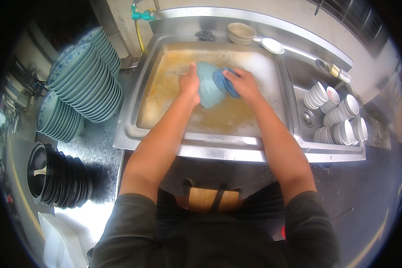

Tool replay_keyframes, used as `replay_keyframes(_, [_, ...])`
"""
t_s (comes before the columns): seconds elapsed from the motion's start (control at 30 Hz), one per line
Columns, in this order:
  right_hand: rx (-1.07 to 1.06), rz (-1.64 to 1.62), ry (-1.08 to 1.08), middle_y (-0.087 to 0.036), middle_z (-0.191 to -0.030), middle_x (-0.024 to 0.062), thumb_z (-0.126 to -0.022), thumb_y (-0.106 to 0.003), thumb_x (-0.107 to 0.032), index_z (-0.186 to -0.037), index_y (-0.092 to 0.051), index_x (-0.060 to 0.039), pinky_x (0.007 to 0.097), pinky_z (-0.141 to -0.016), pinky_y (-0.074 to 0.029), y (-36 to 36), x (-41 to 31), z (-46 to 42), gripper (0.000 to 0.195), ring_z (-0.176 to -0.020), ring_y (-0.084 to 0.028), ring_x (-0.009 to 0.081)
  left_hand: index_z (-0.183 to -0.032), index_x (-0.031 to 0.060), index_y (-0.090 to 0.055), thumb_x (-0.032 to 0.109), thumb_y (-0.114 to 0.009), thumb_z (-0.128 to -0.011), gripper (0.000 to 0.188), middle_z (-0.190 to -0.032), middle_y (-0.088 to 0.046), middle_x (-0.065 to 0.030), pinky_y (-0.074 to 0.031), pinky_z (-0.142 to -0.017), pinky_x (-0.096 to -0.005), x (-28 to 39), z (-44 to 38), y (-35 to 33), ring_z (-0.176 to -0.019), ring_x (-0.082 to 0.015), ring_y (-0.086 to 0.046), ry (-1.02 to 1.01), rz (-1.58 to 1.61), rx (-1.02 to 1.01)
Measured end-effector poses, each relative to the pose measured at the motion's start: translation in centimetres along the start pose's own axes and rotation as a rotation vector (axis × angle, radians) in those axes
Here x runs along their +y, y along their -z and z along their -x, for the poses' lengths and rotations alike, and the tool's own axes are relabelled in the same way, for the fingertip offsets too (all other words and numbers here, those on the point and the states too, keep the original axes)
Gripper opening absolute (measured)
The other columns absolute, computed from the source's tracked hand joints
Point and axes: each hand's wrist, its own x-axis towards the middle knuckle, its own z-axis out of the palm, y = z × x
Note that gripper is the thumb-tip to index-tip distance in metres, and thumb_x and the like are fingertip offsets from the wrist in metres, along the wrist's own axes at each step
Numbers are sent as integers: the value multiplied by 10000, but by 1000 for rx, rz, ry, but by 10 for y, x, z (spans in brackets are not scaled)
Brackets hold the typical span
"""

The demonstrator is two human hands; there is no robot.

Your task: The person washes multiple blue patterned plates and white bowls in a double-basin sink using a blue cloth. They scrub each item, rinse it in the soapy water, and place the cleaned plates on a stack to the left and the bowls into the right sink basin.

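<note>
Over the large basin (217, 132) of a stainless steel sink, my left hand (189, 84) grips the rim of a pale green bowl or plate (209, 88). The dish is tilted and slightly blurred, so its exact shape is hard to tell. My right hand (243, 83) holds a blue cloth (225, 82) pressed against the dish's right side. Cloudy brownish water (164, 87) with foam fills the basin below both hands.
Tall stacks of green patterned plates (83, 80) and black bowls (58, 177) stand on the metal counter at left. White cups (341, 110) sit in the smaller right basin. Beige bowls (242, 32), a white dish (272, 46) and a dark scourer (205, 35) rest along the back ledge.
</note>
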Motion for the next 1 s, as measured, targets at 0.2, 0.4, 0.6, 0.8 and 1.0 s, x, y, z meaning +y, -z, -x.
replay_keyframes(0.2, [-208, -107, -15, -754, -989, 79, -929, -829, -354, -1102, -779, -20, 374, -705, -533, -1, -7, 10, 380, -843, -669, 177, -1233, -106, -640, 431, -548, -1119, 556, -1136, -711, -178, -572, -840, -453, -5, -13, 6, -958, -275, -694, 1, 20, 14])
replay_keyframes(0.4, [-194, 244, 2, -734, -892, 120, -902, -835, -377, -993, -742, -3, 389, -691, -538, 0, -10, 10, 396, -786, -690, 206, -1073, -74, -728, 396, -625, -1077, 482, -954, -743, -139, -538, -770, -402, -21, -24, 8, -866, -215, -676, -226, -275, -35])
replay_keyframes(0.6, [21, 144, 32, -753, -880, 154, -892, -824, -418, -988, -738, 19, 406, -728, -562, 6, 0, 1, 456, -785, -712, 242, -1062, -8, -751, 330, -725, -1036, 341, -893, -743, -63, -539, -693, -363, -20, -4, 0, -734, -152, -644, -213, -498, -242])
replay_keyframes(0.8, [98, 223, 37, -772, -900, 176, -890, -818, -416, -955, -737, 2, 422, -745, -565, 7, 7, -10, 430, -801, -733, 286, -935, 33, -746, 318, -753, -1000, 292, -748, -699, -70, -487, -627, -376, -33, -2, 4, -654, -152, -591, -482, -1019, -510])
replay_keyframes(1.0, [48, 386, 111, -740, -837, 180, -895, -799, -410, -884, -725, -23, 447, -743, -561, 7, 5, -6, 393, -776, -717, 330, -794, 27, -677, 308, -778, -956, 340, -661, -623, -145, -444, -607, -441, -38, 3, 6, -609, -255, -551, -541, -1212, -628])
